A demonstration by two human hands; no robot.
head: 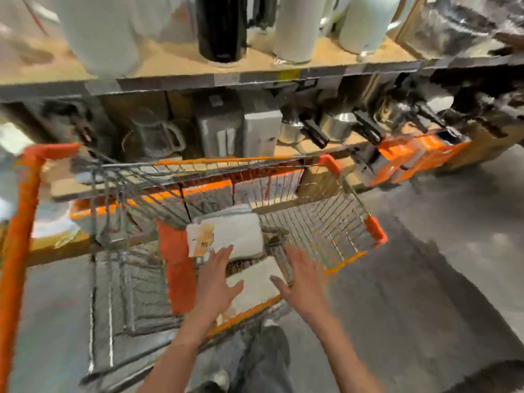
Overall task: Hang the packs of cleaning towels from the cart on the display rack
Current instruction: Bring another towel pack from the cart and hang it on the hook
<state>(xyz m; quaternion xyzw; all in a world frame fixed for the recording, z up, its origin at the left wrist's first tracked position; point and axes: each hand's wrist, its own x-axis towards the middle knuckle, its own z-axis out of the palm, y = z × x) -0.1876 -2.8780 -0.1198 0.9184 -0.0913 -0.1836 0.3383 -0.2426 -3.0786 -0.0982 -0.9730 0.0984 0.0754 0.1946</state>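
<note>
A wire shopping cart with orange trim stands in front of me. In its near end lies a white pack of cleaning towels with a printed label on its left side. A second white pack lies closer to me, between my hands. My left hand reaches into the cart with straight fingers, its fingertips at the near edge of the first pack. My right hand is spread open just right of the second pack, holding nothing. The picture is blurred.
Store shelving runs across the view behind the cart, with white and black cylinders on top and pots, a kettle and boxes below. Orange boxes sit low on the right. Grey concrete floor lies to the right.
</note>
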